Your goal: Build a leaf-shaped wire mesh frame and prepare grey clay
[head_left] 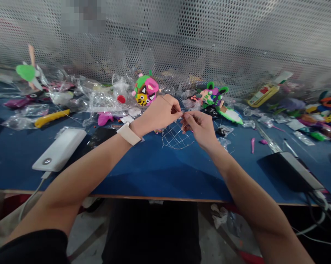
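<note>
Nearest to me, the blue table (165, 176) runs bare on the near side of the wire mesh (178, 138), my landmark here. A white power bank (63, 148) lies well to the mesh's left, and a black device (292, 170) with cables sits well to its right, nearer the table edge.

At the mesh's far edge I have both hands almost meeting. The left hand (161, 113) pinches thin wire between thumb and fingers; the right hand (200, 129) does likewise just beside it — though I can't tell whether both hold one strand. The mesh hangs below the fingertips, its curved rim toward me.

To work this well, I'd steady the mesh with one pinch and bend with the other, close to the joint — short, gentle turns, since thin wire could kink or prick. Loose ends are best pointed away from the skin.

Beyond the mesh, a cat-faced ball (147, 88) stands to its left and a green-eared figure (213, 96) to its right; farthest is the perforated panel (165, 47).
</note>
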A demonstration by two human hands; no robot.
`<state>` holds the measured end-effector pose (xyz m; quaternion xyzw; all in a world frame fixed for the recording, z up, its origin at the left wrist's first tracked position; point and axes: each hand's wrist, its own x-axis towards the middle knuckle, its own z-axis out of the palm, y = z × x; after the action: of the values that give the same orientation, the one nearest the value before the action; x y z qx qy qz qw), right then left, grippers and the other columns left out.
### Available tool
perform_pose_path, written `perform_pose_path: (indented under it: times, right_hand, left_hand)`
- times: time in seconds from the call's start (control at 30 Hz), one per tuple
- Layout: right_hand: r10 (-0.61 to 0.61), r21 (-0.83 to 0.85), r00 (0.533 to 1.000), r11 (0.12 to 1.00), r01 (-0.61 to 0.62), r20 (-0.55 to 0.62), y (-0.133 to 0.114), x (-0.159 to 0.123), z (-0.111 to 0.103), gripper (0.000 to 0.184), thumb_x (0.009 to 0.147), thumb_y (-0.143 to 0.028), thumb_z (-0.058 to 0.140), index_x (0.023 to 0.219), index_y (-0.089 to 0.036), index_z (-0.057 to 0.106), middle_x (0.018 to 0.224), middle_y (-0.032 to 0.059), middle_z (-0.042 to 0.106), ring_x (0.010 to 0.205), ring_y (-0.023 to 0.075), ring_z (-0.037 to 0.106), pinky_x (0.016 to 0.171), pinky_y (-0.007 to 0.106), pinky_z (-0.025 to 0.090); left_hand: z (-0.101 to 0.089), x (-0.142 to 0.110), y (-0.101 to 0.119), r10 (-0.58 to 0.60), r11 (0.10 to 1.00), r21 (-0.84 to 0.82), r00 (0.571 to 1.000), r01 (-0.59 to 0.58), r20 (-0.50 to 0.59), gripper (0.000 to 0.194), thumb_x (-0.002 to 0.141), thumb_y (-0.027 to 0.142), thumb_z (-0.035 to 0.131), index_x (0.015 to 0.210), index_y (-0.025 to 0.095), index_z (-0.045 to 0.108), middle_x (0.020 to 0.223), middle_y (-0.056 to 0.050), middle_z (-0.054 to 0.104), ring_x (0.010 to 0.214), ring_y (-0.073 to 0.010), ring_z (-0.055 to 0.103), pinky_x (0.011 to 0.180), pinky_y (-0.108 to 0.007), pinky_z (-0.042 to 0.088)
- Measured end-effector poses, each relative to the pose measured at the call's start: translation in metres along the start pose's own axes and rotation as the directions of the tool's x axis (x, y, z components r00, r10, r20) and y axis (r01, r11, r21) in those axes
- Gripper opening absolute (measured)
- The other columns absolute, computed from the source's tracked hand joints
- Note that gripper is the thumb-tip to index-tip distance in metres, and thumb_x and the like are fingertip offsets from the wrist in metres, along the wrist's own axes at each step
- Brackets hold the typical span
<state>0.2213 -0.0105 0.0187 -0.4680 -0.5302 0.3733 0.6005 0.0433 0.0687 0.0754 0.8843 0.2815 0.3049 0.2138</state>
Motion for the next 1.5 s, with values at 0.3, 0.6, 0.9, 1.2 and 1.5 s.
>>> perform_pose_path:
  times: [0.3, 0.6, 0.9, 1.2, 1.5]
  right_hand:
    - [0.003, 0.004, 1.000, 1.000, -0.003, -0.009, -0.002, 0.000, -0.001, 0.045, 0.082, -0.069, 0.086, 0.085, -0.025, 0.074, 0.074, -0.0009, 0.070, 0.058, 0.0145, 0.064, 0.054, 0.035, 0.056]
    - [0.014, -0.011, 1.000, 1.000, -0.014, 0.008, -0.002, 0.000, -0.004, 0.042, 0.084, -0.065, 0.085, 0.085, -0.025, 0.072, 0.075, -0.0001, 0.069, 0.060, 0.0145, 0.063, 0.056, 0.035, 0.058]
    - [0.003, -0.045, 1.000, 0.999, -0.004, -0.019, 0.000, -0.001, -0.003, 0.038, 0.087, -0.061, 0.083, 0.084, -0.025, 0.073, 0.072, 0.0002, 0.068, 0.057, 0.0145, 0.063, 0.053, 0.035, 0.056]
    - [-0.027, -0.045, 0.999, 0.999, 0.026, -0.037, -0.008, -0.004, -0.004, 0.040, 0.087, -0.065, 0.082, 0.086, -0.026, 0.075, 0.074, 0.0008, 0.069, 0.060, 0.0148, 0.063, 0.054, 0.034, 0.057]
    - [0.098, 0.070, 0.994, 0.992, -0.101, 0.040, 0.002, 0.000, -0.007, 0.036, 0.086, -0.061, 0.085, 0.087, -0.026, 0.076, 0.083, 0.0032, 0.071, 0.079, 0.0175, 0.067, 0.061, 0.032, 0.055]
  left_hand:
    - [-0.001, 0.000, 0.003, 0.009, 0.998, -0.063, 1.000, -0.009, -0.006, 0.010, 0.089, 0.018, 0.071, 0.079, 0.019, 0.076, 0.077, -0.004, 0.075, 0.078, -0.0178, 0.070, 0.078, -0.035, 0.057]
    - [-0.003, 0.000, 0.003, -0.016, 0.995, -0.102, 1.000, 0.014, -0.015, 0.009, 0.086, 0.017, 0.074, 0.078, 0.019, 0.076, 0.078, -0.006, 0.076, 0.076, -0.0187, 0.071, 0.079, -0.037, 0.059]
    - [0.004, -0.002, 0.003, -0.028, 0.994, -0.110, 0.999, 0.026, -0.021, 0.011, 0.089, 0.016, 0.074, 0.078, 0.017, 0.075, 0.078, -0.006, 0.073, 0.079, -0.0211, 0.071, 0.082, -0.042, 0.059]
    - [0.001, -0.001, 0.002, -0.123, 0.949, -0.289, 0.992, 0.125, 0.026, 0.010, 0.092, 0.025, 0.076, 0.087, 0.019, 0.081, 0.079, -0.007, 0.077, 0.074, -0.0180, 0.069, 0.075, -0.039, 0.061]
    - [0.014, -0.009, 0.012, -0.013, 1.000, 0.017, 0.993, 0.015, -0.121, 0.011, 0.092, 0.016, 0.070, 0.082, 0.020, 0.073, 0.086, -0.005, 0.075, 0.083, -0.0209, 0.068, 0.087, -0.040, 0.055]
